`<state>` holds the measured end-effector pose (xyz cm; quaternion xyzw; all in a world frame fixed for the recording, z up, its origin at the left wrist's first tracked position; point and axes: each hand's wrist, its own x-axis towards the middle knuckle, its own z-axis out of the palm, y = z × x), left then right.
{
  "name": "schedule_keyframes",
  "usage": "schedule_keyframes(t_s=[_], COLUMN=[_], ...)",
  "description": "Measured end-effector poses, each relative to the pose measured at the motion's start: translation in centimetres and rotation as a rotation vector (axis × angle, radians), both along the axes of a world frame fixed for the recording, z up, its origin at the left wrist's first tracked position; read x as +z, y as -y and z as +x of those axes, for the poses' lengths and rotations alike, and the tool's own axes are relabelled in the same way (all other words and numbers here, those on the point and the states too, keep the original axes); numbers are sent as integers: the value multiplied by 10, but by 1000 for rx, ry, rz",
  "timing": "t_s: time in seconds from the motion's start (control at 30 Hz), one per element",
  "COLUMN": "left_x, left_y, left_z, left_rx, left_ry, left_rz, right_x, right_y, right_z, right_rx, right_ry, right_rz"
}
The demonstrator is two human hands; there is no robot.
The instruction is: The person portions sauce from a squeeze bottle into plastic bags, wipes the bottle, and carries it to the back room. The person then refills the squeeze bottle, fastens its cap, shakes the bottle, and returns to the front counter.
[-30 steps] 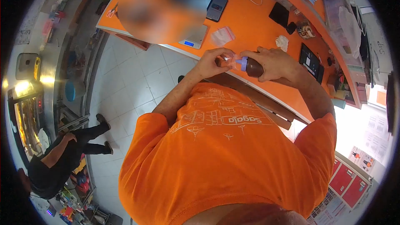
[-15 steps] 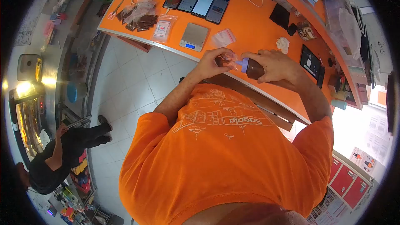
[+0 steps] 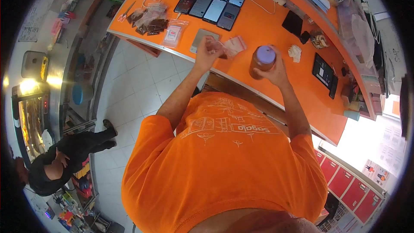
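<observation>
Bottle (image 3: 261,62) turned upright; shirt (image 3: 228,164) reads "Sagala"

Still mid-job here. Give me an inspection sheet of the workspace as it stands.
Surface: orange counter, scale near its front edge.
Job's things: purple-capped bottle; small clear bag, something dark in it.
Clutter: phones, scissors, filled sachets, crumpled tissue.
Hands: left hand pinches the small bag; right hand grips the bottle. Bottle's contact with the counter: cannot tell.
Cables: white cable beside the phones.
Surroundings: person in dark clothing, picture's left; red drawers, lower right.
</observation>
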<state>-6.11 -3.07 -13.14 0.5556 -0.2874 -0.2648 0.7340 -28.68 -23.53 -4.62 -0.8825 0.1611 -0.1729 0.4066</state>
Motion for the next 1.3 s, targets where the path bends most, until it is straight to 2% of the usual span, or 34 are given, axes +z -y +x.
schedule_keyframes(t_s=[0.13,0.17,0.27,0.33,0.37,0.47,0.53,0.57,0.63,0.7,0.8,0.87,0.9,1.0,1.1,1.2,1.3], left_x=[-32,-38,-49,-65,-72,-47,-21,-7,33,63,96,117,127,132,142,139,117], left_y=[3,2,-3,-8,-10,-19,-16,-14,-13,-15,-22,-31,-35,-44,-57,-66,-67], left_z=[37,42,51,59,64,71,69,67,57,48,37,31,29,33,37,43,51], left_rx=[175,215,284,213,178,131,86,59,-13,-101,-205,-215,-210,-83,-101,-106,-12], left_ry=[194,220,435,274,192,173,-30,-131,-158,-136,-70,-86,-191,-149,-109,17,74], left_rz=[184,247,208,119,74,276,129,55,50,23,-26,-15,-10,37,105,63,-23], right_x=[-36,-39,-39,-39,-38,-23,2,16,43,65,68,69,69,69,56,51,39], right_y=[5,9,12,12,12,7,-11,-21,-46,-77,-88,-92,-95,-99,-103,-108,-120], right_z=[-9,-11,-16,-16,-17,-15,-1,8,32,71,100,108,112,120,131,140,157], right_rx=[-283,-292,-309,-300,-343,-455,-511,-406,-205,-202,-148,-140,-136,-100,-81,-98,-21], right_ry=[154,163,215,294,320,453,619,561,441,340,84,118,132,146,139,-3,147], right_rz=[-39,-40,-17,23,-76,-403,-659,-588,-446,-34,286,373,418,383,444,267,372])
